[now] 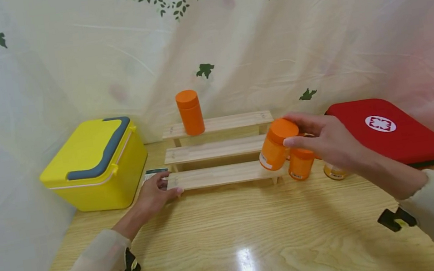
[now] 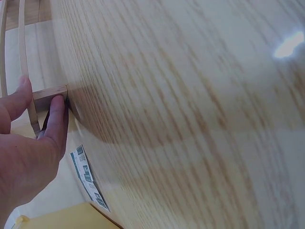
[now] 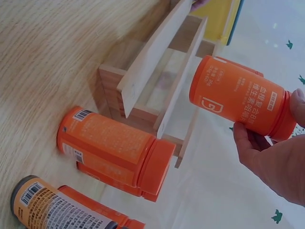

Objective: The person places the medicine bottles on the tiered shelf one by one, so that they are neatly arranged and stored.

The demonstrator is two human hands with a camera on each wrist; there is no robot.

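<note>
My left hand (image 1: 152,195) grips the left end of the lowest step of a three-step wooden rack (image 1: 222,176); in the left wrist view its thumb lies over the step and its fingers press the end. My right hand (image 1: 330,141) holds an orange bottle (image 1: 270,152) by its lid, raised and tilted beside the rack's right end. In the right wrist view this bottle (image 3: 233,95) shows white printing. Another orange bottle (image 1: 191,118) stands on the top step, left of the middle. Right of the rack, more orange bottles (image 3: 114,150) stand on the table, partly hidden in the head view.
A yellow cooler box (image 1: 80,160) with a grey-blue handle sits left of the rack. At the right lies a red case (image 1: 403,140) with a white emblem. A yellow-orange jar (image 3: 52,207) stands near the bottles. A printed card (image 2: 86,172) lies by the left hand.
</note>
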